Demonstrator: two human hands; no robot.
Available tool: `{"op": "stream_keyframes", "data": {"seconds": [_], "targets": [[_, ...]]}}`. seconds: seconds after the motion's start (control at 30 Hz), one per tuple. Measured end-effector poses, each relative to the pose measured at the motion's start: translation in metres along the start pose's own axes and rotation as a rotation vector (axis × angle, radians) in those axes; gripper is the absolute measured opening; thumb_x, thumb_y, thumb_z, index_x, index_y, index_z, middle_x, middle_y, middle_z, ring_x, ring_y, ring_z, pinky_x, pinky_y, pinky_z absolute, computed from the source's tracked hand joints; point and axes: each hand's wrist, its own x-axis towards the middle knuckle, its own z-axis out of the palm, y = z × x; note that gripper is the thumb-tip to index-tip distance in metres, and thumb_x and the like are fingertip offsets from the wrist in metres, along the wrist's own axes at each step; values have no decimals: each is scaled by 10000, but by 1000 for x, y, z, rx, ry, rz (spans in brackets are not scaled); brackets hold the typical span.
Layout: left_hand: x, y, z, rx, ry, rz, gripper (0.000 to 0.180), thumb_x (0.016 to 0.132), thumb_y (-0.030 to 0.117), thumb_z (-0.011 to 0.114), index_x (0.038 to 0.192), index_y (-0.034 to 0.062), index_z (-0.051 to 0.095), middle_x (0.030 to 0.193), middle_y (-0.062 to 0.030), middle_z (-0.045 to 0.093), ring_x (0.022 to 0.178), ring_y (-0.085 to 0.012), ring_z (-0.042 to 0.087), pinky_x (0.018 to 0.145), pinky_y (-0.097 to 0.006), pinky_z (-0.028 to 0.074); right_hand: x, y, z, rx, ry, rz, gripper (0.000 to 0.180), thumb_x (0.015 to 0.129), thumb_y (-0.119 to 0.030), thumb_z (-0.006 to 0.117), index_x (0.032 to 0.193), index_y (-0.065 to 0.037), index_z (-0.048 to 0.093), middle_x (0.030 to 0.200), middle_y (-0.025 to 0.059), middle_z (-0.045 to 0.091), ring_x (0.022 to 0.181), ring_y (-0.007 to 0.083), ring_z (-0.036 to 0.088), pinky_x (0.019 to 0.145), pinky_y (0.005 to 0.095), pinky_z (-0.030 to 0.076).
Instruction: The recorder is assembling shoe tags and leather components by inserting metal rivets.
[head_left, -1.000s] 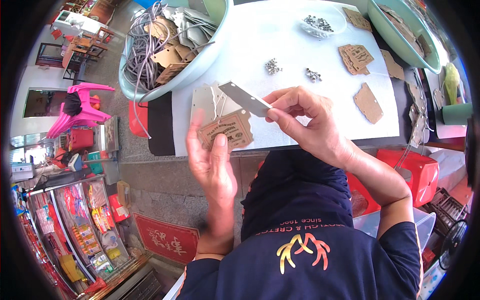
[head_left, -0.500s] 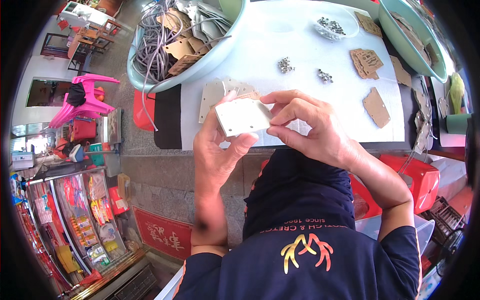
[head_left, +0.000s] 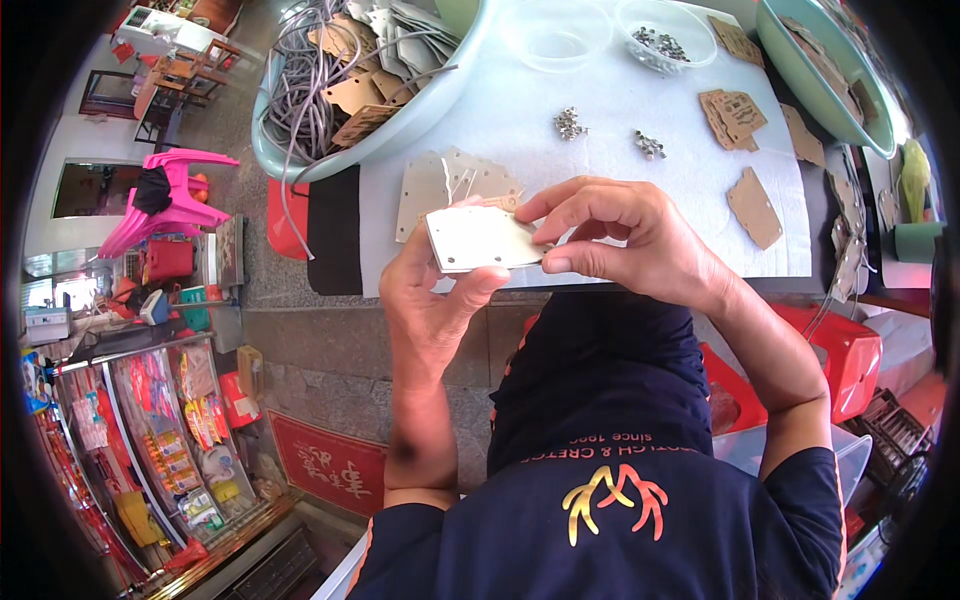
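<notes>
A flat white plate [head_left: 475, 240] with small holes along its edges is held up over the table's near edge. My left hand [head_left: 425, 300] is closed around its left end, the thumb along the near edge. At the right end my right hand [head_left: 640, 240] pinches the plate's edge with thumb and fingers. Part of a brown board [head_left: 503, 202] shows just past the plate's far edge; whether it is held too is unclear. Several grey plates [head_left: 420, 195] with holes lie on the white table covering behind my left hand.
A light blue basin [head_left: 350, 165] with grey cables and boards stands at the far left. Two small piles of metal parts [head_left: 570, 124], a clear bowl [head_left: 690, 55] of similar parts and brown boards [head_left: 755, 208] lie around. Another basin [head_left: 850, 120] stands far right.
The plate has tilted slightly and its right end sits a little lower. My right fingers have shifted along that end. The camera view has moved slightly, showing more of the far clear bowls.
</notes>
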Motion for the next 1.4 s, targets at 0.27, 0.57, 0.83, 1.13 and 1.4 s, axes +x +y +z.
{"op": "stream_keyframes", "data": {"seconds": [0.27, 0.57, 0.83, 1.13, 1.4], "targets": [[-1, 8, 6, -16, -17, -79, 588, 820, 302, 767, 1215, -69, 541, 1033, -118, 654, 910, -141, 633, 767, -255, 517, 0, 4, 0, -123, 47, -15, 248, 831, -212, 733, 987, -31, 665, 1016, 104, 666, 877, 169, 640, 706, 306, 534], [-1, 8, 5, -70, -27, -78, 536, 838, 283, 750, 1190, -71, 554, 973, -114, 653, 816, -141, 648, 687, -242, 536, 3, 3, 1, -148, -43, -125, 333, 806, -297, 753, 1003, -41, 670, 1053, 92, 650, 890, 197, 641, 703, 305, 531], [-1, 5, 4, -80, -59, -113, 545, 828, 285, 759, 1184, -74, 557, 967, -120, 655, 812, -136, 646, 674, -239, 536, 3, 2, 0, -92, -98, -90, 249, 844, -211, 718, 997, -18, 675, 1044, 131, 656, 901, 231, 651, 736, 316, 537], [-3, 7, 6, -98, 7, -196, 443, 853, 194, 735, 1154, -81, 559, 968, -103, 643, 812, -117, 622, 678, -228, 535, 2, -2, 5, -420, 84, -247, 122, 855, -117, 649, 883, -1, 627, 714, 132, 601, 672, 318, 617, 583, 392, 495], [0, 19, 14, -40, -34, -205, 467, 855, 218, 730, 1165, -82, 552, 1022, -117, 625, 853, -127, 617, 689, -235, 536, 4, -3, 16, -569, 92, -499, 155, 797, -117, 687, 853, -8, 593, 712, 111, 589, 660, 305, 618, 576, 391, 509]]}}
